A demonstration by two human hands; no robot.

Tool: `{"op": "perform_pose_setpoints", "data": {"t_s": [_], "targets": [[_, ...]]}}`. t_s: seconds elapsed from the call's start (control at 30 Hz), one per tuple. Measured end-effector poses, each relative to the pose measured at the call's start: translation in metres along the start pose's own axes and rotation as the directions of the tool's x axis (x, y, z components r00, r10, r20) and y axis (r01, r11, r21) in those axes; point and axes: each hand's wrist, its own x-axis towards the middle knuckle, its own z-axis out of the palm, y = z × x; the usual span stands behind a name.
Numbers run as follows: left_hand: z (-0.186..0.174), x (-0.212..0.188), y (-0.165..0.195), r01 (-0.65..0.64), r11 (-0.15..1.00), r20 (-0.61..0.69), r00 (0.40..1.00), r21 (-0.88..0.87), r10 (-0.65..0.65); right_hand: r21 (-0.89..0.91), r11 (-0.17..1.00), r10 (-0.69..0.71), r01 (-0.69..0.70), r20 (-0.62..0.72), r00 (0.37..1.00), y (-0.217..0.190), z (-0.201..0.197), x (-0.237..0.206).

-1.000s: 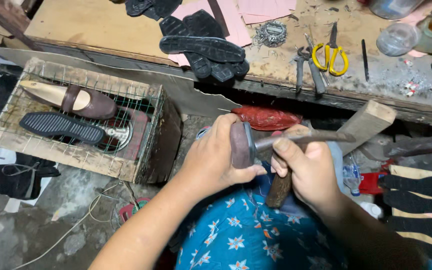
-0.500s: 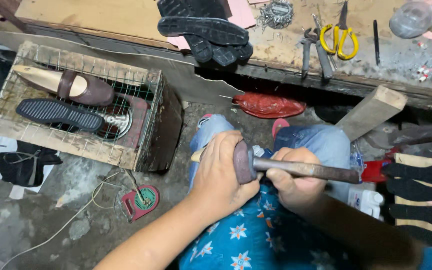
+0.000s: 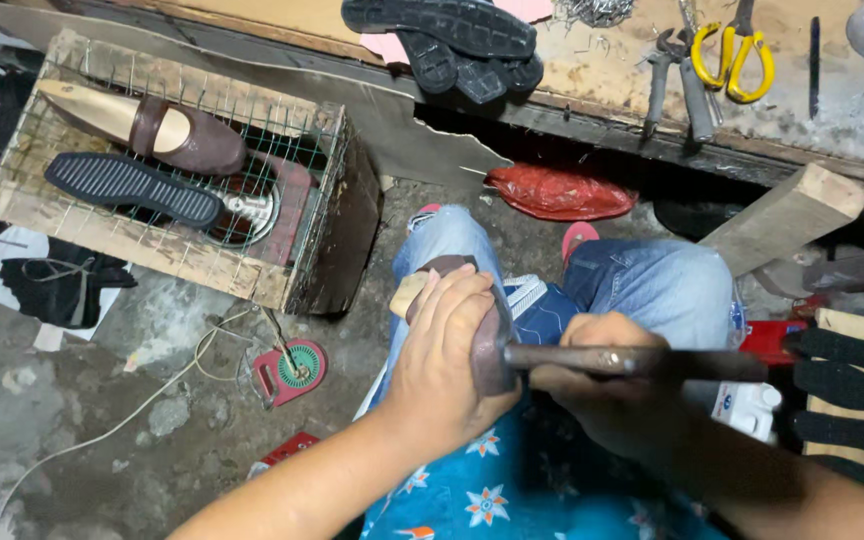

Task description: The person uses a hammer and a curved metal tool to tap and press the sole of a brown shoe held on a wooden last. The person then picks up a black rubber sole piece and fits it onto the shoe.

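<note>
Covering most of the shoe point(image 3: 439, 272), left hand point(image 3: 452, 350).

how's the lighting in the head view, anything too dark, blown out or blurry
Head view: even, dim light; the left hand and the hammer are sharp and well lit. The right hand is shaded below the handle. The gap under the workbench falls to near black. The wire-topped crate is clear. No strong glare; slight wide-angle bend at the edges.
</note>
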Motion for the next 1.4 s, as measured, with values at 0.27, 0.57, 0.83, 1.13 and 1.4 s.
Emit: {"op": "perform_pose_setpoints", "data": {"t_s": [0.27, 0.57, 0.83, 1.13, 1.4], "targets": [[-0.029, -0.006, 0.004, 0.268, 0.866, 0.008, 0.956, -0.422, -0.292, -0.087, 0.903, -0.381, 0.420, 0.284, 0.880, -0.022, 0.011, 0.011], [-0.012, -0.068, -0.013, 0.438, -0.496, 0.657, 0.406, -0.750, -0.635, 0.126, 0.918, -0.378, 0.377, 0.568, 0.731, 0.007, 0.045, 0.006], [0.022, 0.006, -0.047, 0.442, -0.168, 0.373, 0.432, -0.881, -0.821, 0.128, 0.977, 0.136, -0.170, 0.241, 0.961, 0.044, 0.033, 0.008], [0.065, 0.008, -0.066, 0.455, 0.202, 0.060, 0.498, -0.868, -0.865, -0.347, 0.938, 0.032, 0.022, 0.151, 0.988, 0.058, 0.036, 0.001], [0.063, 0.011, -0.070, 0.427, 0.044, 0.185, 0.479, -0.903, -0.858, -0.205, 0.941, 0.291, -0.270, 0.078, 0.954, 0.051, 0.024, 0.037]]}}
